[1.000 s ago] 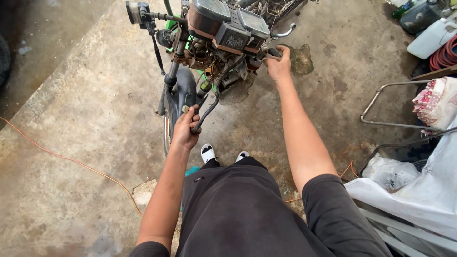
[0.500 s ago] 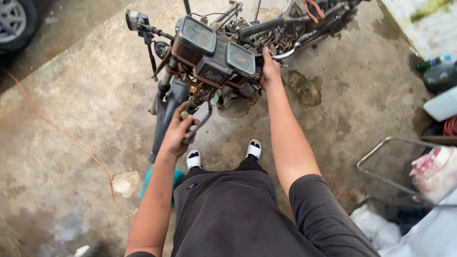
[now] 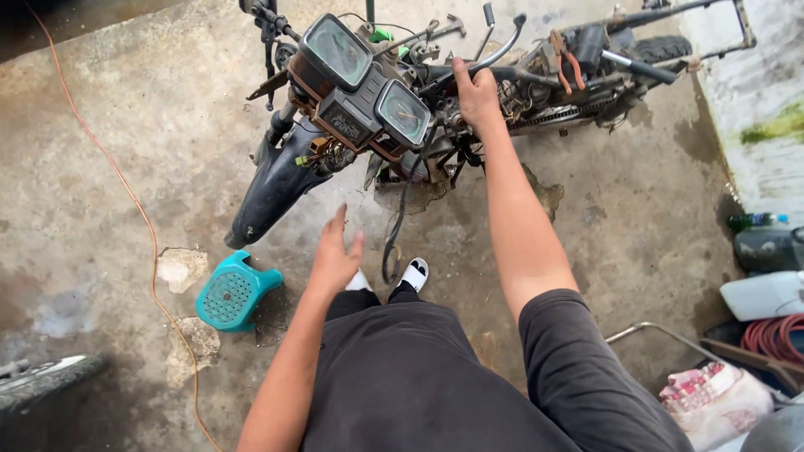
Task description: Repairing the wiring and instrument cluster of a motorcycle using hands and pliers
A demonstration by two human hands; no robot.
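A stripped old motorcycle [image 3: 435, 92] stands on wet concrete ahead of me, its twin gauges [image 3: 360, 79] facing up and its black front fender [image 3: 272, 188] pointing down-left. My right hand [image 3: 476, 94] is closed around the right handlebar area beside the gauges. My left hand [image 3: 335, 259] hangs free below the fender with fingers apart, holding nothing. A loose black cable [image 3: 395, 243] dangles from the bike near my white shoes [image 3: 414, 272].
A small teal plastic stool [image 3: 234, 291] lies on its side at the left. An orange cord [image 3: 138, 209] runs across the floor. At the right are a metal frame [image 3: 662, 335], a red hose coil [image 3: 775, 335], containers [image 3: 766, 293] and a bag [image 3: 716, 398].
My left hand has let go of the bike's front part and dropped away, now open. The view shifted, bringing the teal stool into sight. My right hand stays on the handlebar.
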